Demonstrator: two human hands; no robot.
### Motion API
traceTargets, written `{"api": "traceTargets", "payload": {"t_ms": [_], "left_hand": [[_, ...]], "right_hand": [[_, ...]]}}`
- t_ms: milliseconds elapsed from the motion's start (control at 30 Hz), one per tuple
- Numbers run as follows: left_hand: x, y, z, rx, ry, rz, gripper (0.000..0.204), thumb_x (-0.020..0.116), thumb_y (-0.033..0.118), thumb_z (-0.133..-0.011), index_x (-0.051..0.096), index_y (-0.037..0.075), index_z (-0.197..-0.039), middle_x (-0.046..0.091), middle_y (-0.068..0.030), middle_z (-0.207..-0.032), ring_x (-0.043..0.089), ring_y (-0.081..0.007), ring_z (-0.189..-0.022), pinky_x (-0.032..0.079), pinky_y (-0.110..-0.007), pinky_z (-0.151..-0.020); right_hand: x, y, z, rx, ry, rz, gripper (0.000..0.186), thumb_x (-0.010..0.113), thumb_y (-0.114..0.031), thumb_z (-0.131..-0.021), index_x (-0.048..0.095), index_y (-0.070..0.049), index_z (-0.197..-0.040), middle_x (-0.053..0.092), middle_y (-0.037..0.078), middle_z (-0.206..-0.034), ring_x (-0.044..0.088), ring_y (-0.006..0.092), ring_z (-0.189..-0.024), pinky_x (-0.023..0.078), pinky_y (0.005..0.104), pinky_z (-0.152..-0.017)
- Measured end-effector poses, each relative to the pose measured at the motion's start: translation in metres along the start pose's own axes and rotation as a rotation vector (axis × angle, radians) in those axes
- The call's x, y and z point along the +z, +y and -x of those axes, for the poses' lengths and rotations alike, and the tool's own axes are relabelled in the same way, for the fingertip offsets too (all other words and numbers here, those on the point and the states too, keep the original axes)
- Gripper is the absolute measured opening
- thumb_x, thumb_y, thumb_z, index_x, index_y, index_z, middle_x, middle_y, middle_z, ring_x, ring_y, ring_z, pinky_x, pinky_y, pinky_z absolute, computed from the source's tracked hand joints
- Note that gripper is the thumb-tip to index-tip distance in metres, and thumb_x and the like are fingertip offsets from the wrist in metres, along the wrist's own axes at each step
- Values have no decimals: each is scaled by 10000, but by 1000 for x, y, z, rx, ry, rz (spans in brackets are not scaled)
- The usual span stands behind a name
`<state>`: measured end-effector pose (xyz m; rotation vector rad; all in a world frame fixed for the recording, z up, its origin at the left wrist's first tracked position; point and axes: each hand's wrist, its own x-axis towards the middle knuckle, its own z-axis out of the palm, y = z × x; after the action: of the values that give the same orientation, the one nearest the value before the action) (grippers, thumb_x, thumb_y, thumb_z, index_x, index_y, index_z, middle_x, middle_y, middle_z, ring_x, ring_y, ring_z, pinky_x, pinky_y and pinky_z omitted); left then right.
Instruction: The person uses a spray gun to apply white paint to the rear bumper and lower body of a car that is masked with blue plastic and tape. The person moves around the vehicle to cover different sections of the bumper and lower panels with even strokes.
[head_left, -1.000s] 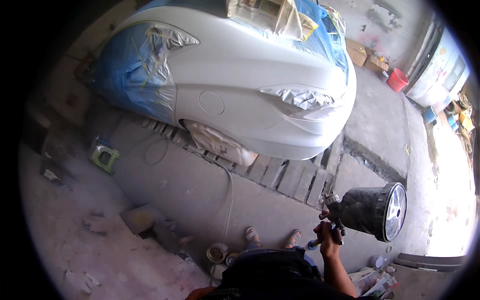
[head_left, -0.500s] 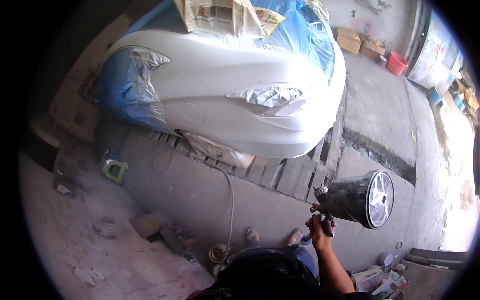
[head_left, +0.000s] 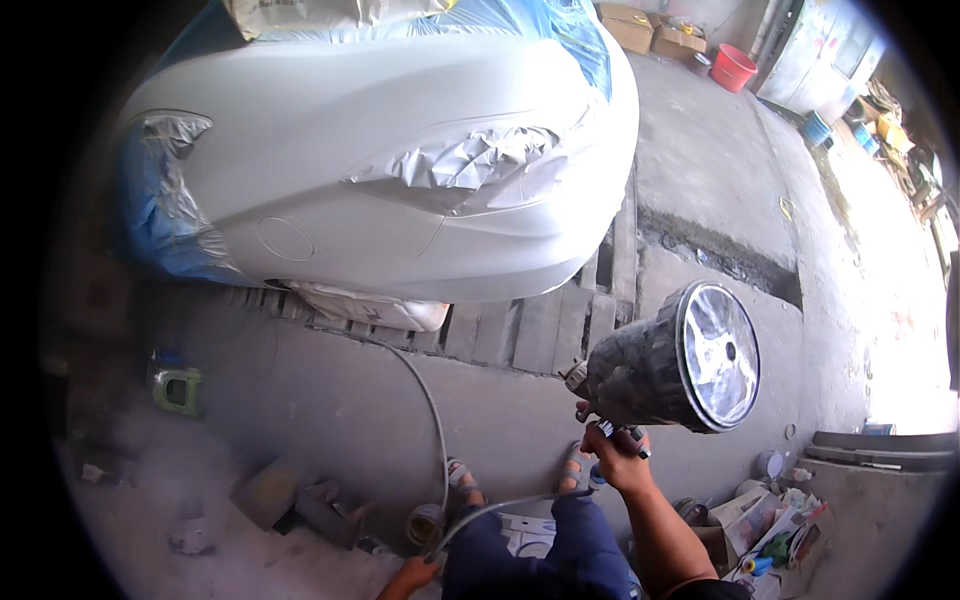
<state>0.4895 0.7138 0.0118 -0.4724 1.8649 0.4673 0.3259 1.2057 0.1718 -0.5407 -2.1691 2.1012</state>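
My right hand is closed around the handle of a spray gun, whose large black paint cup tilts toward the right and shows a clear lid. The gun's nozzle points left. At the lower edge my left hand grips a grey air hose, which curves across my legs toward the gun. In front of me stands a car with a white front bumper. Crumpled silver masking covers its headlight, and blue film wraps its left side. The gun stays apart from the bumper.
Slats cover a floor pit under the car, with an open trench to the right. A green frame-like object lies left. Newspapers are heaped at lower right. Cardboard boxes and a red bucket stand behind.
My left hand has come into view, holding the hose. The spray gun has turned so its lid faces me more, and the view has shifted. Mist now hangs at the lower left.
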Motion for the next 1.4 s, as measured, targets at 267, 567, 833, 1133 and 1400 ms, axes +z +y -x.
{"api": "traceTargets", "payload": {"t_ms": [267, 567, 833, 1133, 1400], "left_hand": [[-15, 38, 4, 63, 132, -34, 438, 650, 357, -704, 654, -27, -915, 656, -193, -789, 642, -310, -772, 473, -389, -708], [11, 92, 1, 227, 135, -55, 505, 647, 414, -729, 649, -38, -952, 654, -228, -854, 633, -356, -844, 471, -404, -750], [25, 47, -32, 162, 119, -2, 494, 657, 410, -710, 655, -27, -941, 655, -216, -855, 630, -339, -868, 470, -402, -762], [13, 55, -4, 160, 96, -155, 461, 642, 416, -709, 661, 28, -959, 652, -203, -896, 617, -356, -898, 474, -414, -784], [10, 162, 26, 240, 132, -97, 406, 618, 421, -746, 644, 38, -877, 635, -221, -878, 602, -381, -892, 471, -431, -766]], "right_hand": [[-9, -22, -47, 122, 9, -306, 206, 603, -144, -860, 623, 6, -1000, 579, 21, -656, 539, 90, -575, 416, 228, -510], [-94, -69, -68, 139, 458, -126, 247, 587, -277, -891, 600, -34, -936, 558, 32, -590, 497, 90, -463, 364, 209, -418], [-78, -90, -71, 154, 571, 52, 267, 576, -339, -888, 598, -75, -920, 527, 13, -561, 417, 65, -398, 299, 200, -367], [-44, -81, -40, 235, -88, -59, 288, 631, -278, -862, 571, -19, -973, 579, 46, -636, 541, 101, -528, 402, 223, -464], [-137, -127, -140, 175, 297, 126, 329, 572, -372, -889, 585, -47, -846, 549, 35, -560, 486, 96, -407, 359, 223, -356]]}}
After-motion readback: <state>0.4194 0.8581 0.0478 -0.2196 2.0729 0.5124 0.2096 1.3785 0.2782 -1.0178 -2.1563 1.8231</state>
